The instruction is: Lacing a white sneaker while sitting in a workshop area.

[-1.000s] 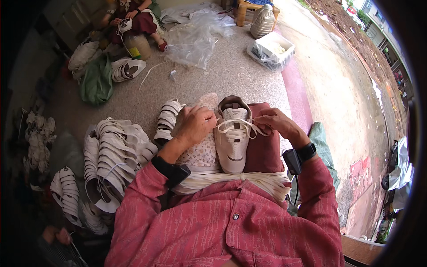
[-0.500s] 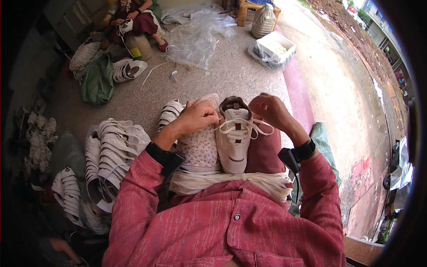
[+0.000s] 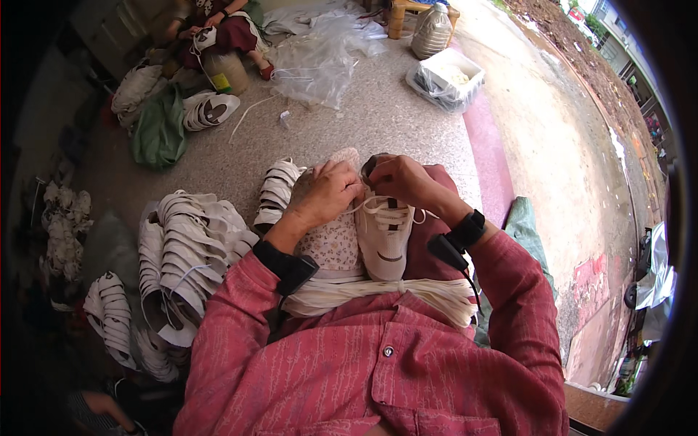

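A white shoe upper (image 3: 383, 236) lies lengthwise on the person's lap, toe toward the body, resting on a dark red cloth (image 3: 425, 251) and beside a flowered fabric (image 3: 331, 243). A white lace (image 3: 378, 207) runs across its top eyelets. The left hand (image 3: 326, 195) and the right hand (image 3: 398, 178) meet at the far end of the upper, both pinched shut on the lace, fingertips nearly touching. Each wrist wears a black band. Just below the upper, a thick bundle of white laces (image 3: 378, 294) lies across the lap against the red shirt (image 3: 378, 370). To the left, stacks of white shoe uppers (image 3: 193, 247) crowd the speckled floor (image 3: 378, 123). Farther off sit a clear plastic sheet (image 3: 320, 62), a lined white box (image 3: 445, 78) and a large plastic jug (image 3: 430, 30); another person (image 3: 218, 25) sits at the top left.
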